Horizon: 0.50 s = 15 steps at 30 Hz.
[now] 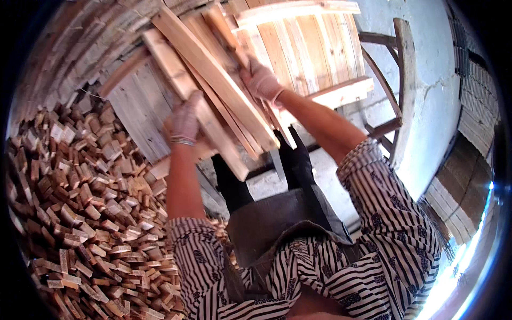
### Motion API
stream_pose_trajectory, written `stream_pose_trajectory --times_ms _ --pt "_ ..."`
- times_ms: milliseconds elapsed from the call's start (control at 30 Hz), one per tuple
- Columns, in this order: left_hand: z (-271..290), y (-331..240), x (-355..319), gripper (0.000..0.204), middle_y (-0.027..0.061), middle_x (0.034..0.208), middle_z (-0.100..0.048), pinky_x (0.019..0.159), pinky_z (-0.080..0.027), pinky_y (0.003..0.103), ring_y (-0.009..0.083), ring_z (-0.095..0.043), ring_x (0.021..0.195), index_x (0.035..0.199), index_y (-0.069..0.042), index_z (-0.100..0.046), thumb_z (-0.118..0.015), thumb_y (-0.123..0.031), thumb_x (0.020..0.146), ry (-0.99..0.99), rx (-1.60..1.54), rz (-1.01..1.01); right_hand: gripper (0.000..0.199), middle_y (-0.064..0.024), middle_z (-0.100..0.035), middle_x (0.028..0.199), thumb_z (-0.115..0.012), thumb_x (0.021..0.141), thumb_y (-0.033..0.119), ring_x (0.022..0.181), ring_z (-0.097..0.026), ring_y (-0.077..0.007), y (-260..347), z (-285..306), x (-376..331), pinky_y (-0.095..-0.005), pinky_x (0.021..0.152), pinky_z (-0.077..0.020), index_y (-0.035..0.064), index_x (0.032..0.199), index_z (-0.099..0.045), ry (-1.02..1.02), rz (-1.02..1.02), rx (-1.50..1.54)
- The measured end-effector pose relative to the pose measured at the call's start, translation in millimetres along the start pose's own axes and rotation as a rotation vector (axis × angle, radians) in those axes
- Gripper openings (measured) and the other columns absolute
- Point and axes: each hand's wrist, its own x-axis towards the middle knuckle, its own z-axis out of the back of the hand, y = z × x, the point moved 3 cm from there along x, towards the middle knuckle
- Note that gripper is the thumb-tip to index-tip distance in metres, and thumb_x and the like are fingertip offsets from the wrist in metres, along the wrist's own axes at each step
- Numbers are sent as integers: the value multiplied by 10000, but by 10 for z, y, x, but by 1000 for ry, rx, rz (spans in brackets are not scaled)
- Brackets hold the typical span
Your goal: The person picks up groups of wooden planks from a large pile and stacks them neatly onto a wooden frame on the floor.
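Note:
My left hand, in a thin pale glove, is closed on the edge of a wooden plank that slants from upper left to lower right. My right hand, gloved likewise, grips a narrower wooden strip whose upper end is blurred. Between the hands lie more loose boards, among them a long thick board roughly parallel to the first plank. Beneath them is a panel of joined pale boards, with a batten along its near edge. My fingers' undersides are hidden.
A large heap of short cut wood pieces fills the left side. At the right stand a dark wooden frame and a pale wall. Stacked grey sheets line the far right. A dark apron hangs in front of me.

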Motion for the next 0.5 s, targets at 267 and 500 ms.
stream_pose_trajectory --times_ms 267,500 --pt "915 -80 145 700 114 1207 -640 1027 -490 321 201 -610 1113 1381 31 -507 -811 -297 843 -102 -47 242 797 -233 -492 1384 -609 958 450 1184 -573 -393 -572 617 188 -494 958 -490 86 1567 -244 -371 168 -672" --pt "973 350 306 635 143 1272 -627 1046 -466 315 227 -591 1191 1450 27 -430 -712 -218 937 -292 -39 116 762 -307 -309 1552 -565 954 532 1405 -378 -470 -619 517 77 -512 1103 -413 99 1534 -330 -335 281 -740"
